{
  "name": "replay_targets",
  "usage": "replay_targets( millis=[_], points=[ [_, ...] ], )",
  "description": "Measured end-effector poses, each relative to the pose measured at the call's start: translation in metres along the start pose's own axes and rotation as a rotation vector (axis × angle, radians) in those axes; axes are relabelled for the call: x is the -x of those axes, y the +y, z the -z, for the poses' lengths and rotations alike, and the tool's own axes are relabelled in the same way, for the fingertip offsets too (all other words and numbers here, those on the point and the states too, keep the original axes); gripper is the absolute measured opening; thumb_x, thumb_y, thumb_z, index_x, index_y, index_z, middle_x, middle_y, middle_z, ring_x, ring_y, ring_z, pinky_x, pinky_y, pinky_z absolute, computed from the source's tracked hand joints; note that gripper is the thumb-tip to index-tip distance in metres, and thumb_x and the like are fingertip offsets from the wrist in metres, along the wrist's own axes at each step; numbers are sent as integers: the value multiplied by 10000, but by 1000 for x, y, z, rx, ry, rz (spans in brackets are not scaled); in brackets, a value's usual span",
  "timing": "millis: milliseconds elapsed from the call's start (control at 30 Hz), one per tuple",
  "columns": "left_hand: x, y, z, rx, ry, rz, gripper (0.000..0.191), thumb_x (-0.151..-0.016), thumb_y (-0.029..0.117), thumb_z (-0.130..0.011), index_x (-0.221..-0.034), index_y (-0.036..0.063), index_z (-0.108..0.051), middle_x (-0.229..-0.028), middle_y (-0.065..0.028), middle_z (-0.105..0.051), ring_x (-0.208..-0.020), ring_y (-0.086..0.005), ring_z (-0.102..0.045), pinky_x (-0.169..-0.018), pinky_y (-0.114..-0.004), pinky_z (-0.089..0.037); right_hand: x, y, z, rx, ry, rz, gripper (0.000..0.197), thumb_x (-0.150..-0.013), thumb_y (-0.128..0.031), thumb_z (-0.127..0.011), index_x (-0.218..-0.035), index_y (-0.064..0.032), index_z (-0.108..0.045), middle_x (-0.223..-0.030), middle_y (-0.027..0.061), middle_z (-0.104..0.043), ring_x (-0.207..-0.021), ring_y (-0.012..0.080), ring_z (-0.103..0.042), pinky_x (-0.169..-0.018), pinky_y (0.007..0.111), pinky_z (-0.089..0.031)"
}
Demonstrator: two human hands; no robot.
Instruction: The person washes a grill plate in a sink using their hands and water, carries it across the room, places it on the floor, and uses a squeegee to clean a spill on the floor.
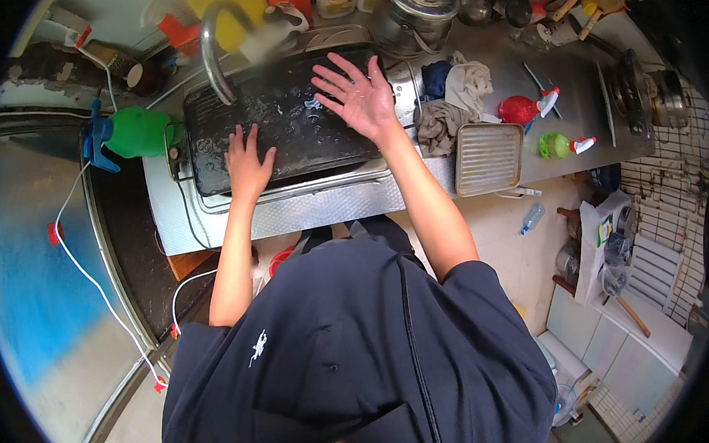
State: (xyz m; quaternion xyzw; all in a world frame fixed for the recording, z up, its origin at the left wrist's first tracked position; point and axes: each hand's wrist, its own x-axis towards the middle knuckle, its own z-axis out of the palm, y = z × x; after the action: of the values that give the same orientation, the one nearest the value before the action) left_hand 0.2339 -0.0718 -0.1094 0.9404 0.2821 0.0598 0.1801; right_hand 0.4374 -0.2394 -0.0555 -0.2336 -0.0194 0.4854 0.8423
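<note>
A wet, dark rectangular pan or tray [286, 152] with suds on it lies across the metal sink. My left hand [249, 165] rests near its front left edge, palm down with fingers spread. Over the pan's right part my right hand [361, 98] is turned palm up, fingers apart, with nothing in it. A curved metal faucet [210, 57] arches over the pan's back left. Right of the sink lie crumpled cloths [447, 121] and a ribbed metal tray [489, 159].
A green spray bottle [138, 132] is at the left. Red [516, 110] and green [554, 146] spray bottles lie on the right counter. Behind the sink stand a lidded metal pot [416, 20] and a yellow jug [227, 7]. A plastic bottle [533, 218] is on the floor.
</note>
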Motion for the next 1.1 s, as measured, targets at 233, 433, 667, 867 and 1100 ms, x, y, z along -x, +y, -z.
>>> replay_targets(
  millis=[233,433,667,867,1100],
  points=[
    [7,35,-3,-20,-125,-171,485,-862,351,-528,-1326,256,-427,-1434,-81,-305,-1331,-373,-220,-1031,-604,-187,5,4,21,1142,213,287,278,-874,-200,-564,-1114,-59,-571,-992,88,-633,-911,168,-596,-809,275,-448],
    [-10,53,-9,-1,-162,-228,472,-871,381,-509,-1327,292,-425,-1443,-50,-300,-1337,-366,-211,-1030,-625,-156,30,-8,27,1215,403,569,235,-891,-131,-525,-1103,-42,-570,-980,57,-628,-889,132,-583,-794,245,-450],
    [-28,87,-28,-58,-120,-362,484,-851,398,-523,-1320,323,-427,-1447,-18,-296,-1341,-366,-202,-1021,-653,-125,115,-63,64,1943,741,456,263,-743,-38,-545,-1006,-28,-555,-970,155,-573,-910,327,-555,-802,387,-458],
    [-33,109,-35,-23,-156,-457,483,-857,353,-520,-1327,322,-415,-1445,-5,-297,-1347,-328,-210,-1043,-615,-131,122,-53,95,2405,742,385,576,-599,-22,-656,-1138,-56,-455,-1086,186,-439,-1004,378,-428,-816,444,-434],
    [-32,58,-17,-29,-104,-312,505,-842,376,-536,-1328,315,-415,-1432,-5,-323,-1338,-322,-234,-1047,-591,-156,114,-64,83,2346,701,267,611,-580,-30,-657,-1154,-70,-452,-1065,160,-425,-1001,367,-430,-814,431,-445]
  ],
)
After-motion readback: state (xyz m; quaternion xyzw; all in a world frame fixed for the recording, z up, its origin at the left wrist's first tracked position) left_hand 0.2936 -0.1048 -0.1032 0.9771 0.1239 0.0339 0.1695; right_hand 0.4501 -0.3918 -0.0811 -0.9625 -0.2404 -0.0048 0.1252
